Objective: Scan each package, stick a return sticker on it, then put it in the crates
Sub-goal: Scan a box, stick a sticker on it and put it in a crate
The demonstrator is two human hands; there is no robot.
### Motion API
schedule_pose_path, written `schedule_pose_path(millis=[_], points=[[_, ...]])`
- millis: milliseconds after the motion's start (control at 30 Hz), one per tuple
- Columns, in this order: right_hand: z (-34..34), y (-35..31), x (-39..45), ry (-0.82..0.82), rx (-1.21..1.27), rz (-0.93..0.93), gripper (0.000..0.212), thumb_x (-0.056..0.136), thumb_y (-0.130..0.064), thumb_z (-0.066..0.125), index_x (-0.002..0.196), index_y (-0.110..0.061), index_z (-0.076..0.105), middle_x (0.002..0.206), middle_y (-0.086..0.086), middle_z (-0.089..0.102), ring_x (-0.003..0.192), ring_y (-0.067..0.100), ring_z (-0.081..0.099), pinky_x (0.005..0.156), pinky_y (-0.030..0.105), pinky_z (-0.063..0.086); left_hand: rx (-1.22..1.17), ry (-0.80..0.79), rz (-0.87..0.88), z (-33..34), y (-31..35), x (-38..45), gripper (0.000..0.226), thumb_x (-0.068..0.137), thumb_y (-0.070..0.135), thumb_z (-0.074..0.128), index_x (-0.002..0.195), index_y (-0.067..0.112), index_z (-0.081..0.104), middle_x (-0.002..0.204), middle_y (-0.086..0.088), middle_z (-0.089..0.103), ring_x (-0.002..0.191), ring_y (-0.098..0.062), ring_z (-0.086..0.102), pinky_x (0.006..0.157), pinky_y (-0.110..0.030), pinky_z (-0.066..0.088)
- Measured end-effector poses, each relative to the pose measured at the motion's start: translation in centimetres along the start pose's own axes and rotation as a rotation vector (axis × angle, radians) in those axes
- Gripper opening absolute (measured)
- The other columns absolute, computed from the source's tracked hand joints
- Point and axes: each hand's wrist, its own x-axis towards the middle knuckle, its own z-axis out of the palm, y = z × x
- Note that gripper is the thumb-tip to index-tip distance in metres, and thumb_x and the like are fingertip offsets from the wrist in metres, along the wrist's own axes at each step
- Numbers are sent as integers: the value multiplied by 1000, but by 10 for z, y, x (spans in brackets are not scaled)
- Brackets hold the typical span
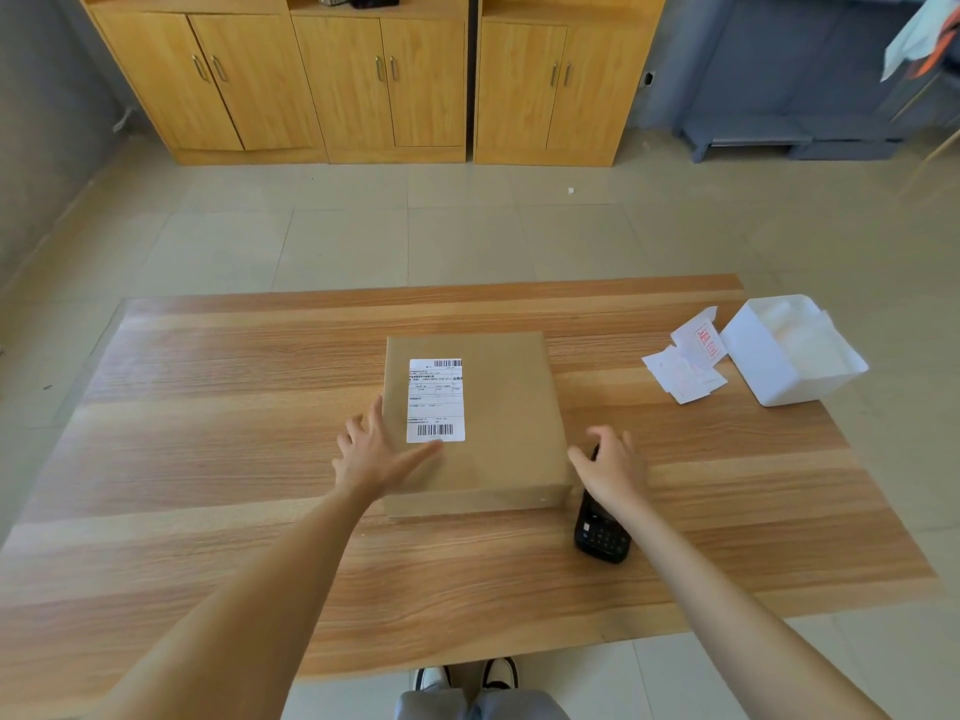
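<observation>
Left hand point(371, 454): fingers spread flat, thumb lying on the brown package point(475, 423) just below its white shipping label point(435, 400). Right hand point(613, 467): fingers loosely curled over the top of the black handheld scanner point(601, 530), grip unclear. Package sits mid-table point(208, 433); label has barcodes top and bottom, text too small to read. Return stickers point(688, 363) with red print near the far right corner, beside a white box point(792, 350).
</observation>
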Motion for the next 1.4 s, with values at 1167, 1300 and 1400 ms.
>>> schedule_pose_path(millis=[1167, 1300, 1400], points=[[-140, 139, 147, 3, -209, -76, 46, 93, -36, 50, 134, -17, 44, 138, 9, 39, 126, 28, 35, 100, 37, 35, 530, 46, 529, 85, 251, 31, 49, 92, 52, 46, 131, 21, 53, 133, -4, 53, 124, -26, 43, 103, -38, 33], [-161, 175, 178, -73, -204, -127, 43, 94, -32, 47, 134, -16, 43, 131, 7, 41, 124, 26, 37, 96, 35, 37, 501, 6, 443, 132, 292, 24, 50, 93, 53, 46, 132, 22, 51, 135, -4, 51, 127, -25, 42, 104, -38, 31], [-167, 186, 201, -125, -152, -161, 40, 92, -25, 45, 130, -13, 43, 121, 8, 42, 119, 28, 41, 86, 33, 37, 494, -23, 402, 158, 314, 20, 49, 93, 53, 46, 131, 22, 51, 134, -3, 50, 126, -23, 42, 103, -36, 31]])
